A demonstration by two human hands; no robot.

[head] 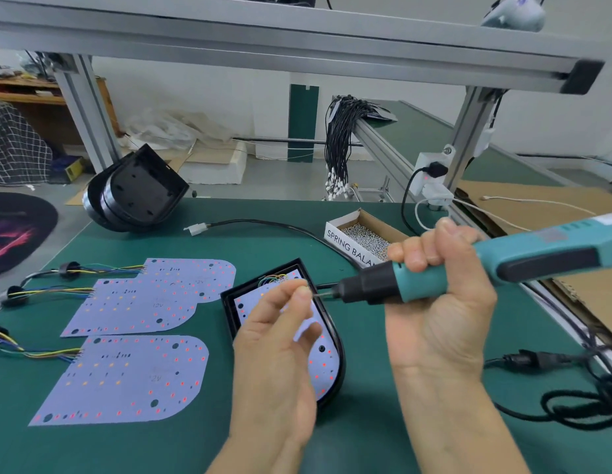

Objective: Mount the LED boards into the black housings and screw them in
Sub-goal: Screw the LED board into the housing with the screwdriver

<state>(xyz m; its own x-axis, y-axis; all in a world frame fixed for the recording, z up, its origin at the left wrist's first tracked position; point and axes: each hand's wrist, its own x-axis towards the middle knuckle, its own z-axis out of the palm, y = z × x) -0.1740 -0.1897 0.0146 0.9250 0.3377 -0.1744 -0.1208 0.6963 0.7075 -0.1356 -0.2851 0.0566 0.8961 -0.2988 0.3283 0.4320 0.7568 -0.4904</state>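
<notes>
Three loose boards [140,340] lie left; one housing [333,340] near. The right hand [438,302] grips a screwdriver [468,268] sideways; left hand [280,343] fingers pinch its tip.

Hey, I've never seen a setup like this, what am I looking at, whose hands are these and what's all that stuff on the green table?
There is no machine here: a person wears a camera on the head, so this single picture looks down at their own two hands over a green workbench.

The right hand grips a teal electric screwdriver, held sideways. The left hand pinches at the bit's tip, probably fitting a screw, though that is too small to see.

Under the hands lies a black housing with an LED board already inside. To the left lie three loose LED boards with coloured wires. Behind are a box of screws and a stack of empty housings.
</notes>
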